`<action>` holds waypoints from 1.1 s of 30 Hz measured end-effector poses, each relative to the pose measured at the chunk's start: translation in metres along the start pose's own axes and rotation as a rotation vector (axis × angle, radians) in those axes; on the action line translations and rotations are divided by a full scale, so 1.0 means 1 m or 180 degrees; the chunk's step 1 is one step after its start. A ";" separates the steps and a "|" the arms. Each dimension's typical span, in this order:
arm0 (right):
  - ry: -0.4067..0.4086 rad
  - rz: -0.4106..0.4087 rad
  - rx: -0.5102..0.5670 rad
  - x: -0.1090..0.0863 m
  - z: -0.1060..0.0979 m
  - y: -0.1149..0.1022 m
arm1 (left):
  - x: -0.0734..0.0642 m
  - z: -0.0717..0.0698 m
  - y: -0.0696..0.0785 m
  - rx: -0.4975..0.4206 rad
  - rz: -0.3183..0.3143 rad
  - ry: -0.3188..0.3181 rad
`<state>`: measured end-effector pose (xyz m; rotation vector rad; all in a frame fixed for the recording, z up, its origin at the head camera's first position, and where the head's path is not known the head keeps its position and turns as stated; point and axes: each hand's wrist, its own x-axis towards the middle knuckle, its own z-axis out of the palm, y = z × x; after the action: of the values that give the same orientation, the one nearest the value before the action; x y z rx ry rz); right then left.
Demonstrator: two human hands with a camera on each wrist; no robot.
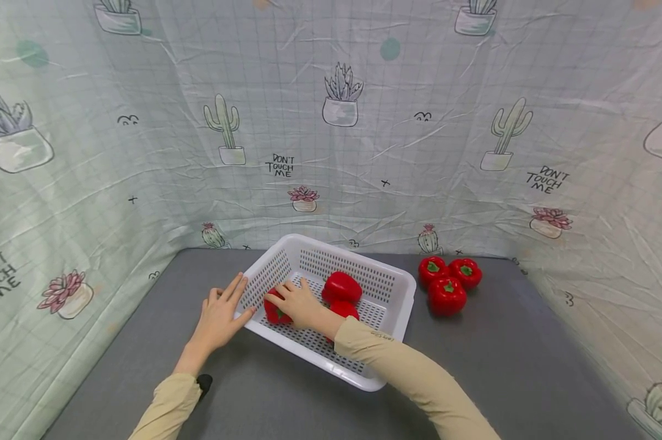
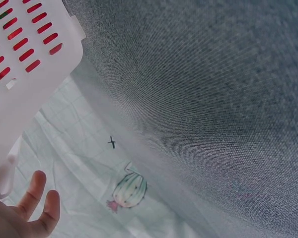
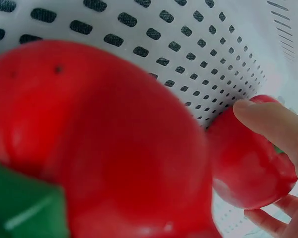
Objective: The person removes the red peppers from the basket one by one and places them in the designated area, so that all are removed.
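Note:
A white perforated plastic basket (image 1: 404,299) sits at an angle on the grey table. Inside it my right hand (image 1: 302,305) grips a red bell pepper (image 1: 272,313) near the left end; in the right wrist view the thumb lies over this pepper (image 3: 243,163), with fingertips showing beneath. Two more red peppers lie in the basket, one behind (image 1: 342,287) and one partly covered by my right forearm (image 1: 346,308). A big pepper with a green stem (image 3: 109,134) fills the near part of the right wrist view. My left hand (image 1: 220,318) touches the basket's left rim with spread fingers.
Right of the basket, three red bell peppers (image 1: 447,296) with green stems stand clustered on the table (image 1: 501,354). A patterned cloth curtain (image 1: 386,153) hangs around the back and sides. A black band (image 1: 203,386) shows at my left cuff.

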<state>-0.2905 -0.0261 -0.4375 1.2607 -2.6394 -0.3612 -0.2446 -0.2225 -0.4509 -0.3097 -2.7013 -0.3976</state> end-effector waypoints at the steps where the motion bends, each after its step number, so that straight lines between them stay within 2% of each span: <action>1: -0.0005 0.0008 -0.0016 0.000 0.000 0.000 | 0.000 0.000 0.000 -0.0011 -0.0006 0.0005; 7: -0.0159 0.0052 -0.0255 0.000 -0.001 -0.002 | -0.001 0.001 0.000 0.0016 -0.0045 -0.0046; 12: -0.0146 0.0020 -0.0467 0.000 -0.001 -0.002 | 0.000 0.001 -0.001 0.0028 -0.0060 -0.0079; 23: -0.0264 0.0098 -0.0279 0.001 -0.003 0.000 | 0.001 0.000 -0.001 0.0021 0.0026 -0.0027; 33: -0.0223 0.0083 -0.0076 0.000 -0.005 0.006 | 0.001 0.000 -0.001 0.0008 0.0025 -0.0029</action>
<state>-0.2933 -0.0228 -0.4309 1.2268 -2.6986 -0.4391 -0.2456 -0.2231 -0.4503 -0.3221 -2.7083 -0.3913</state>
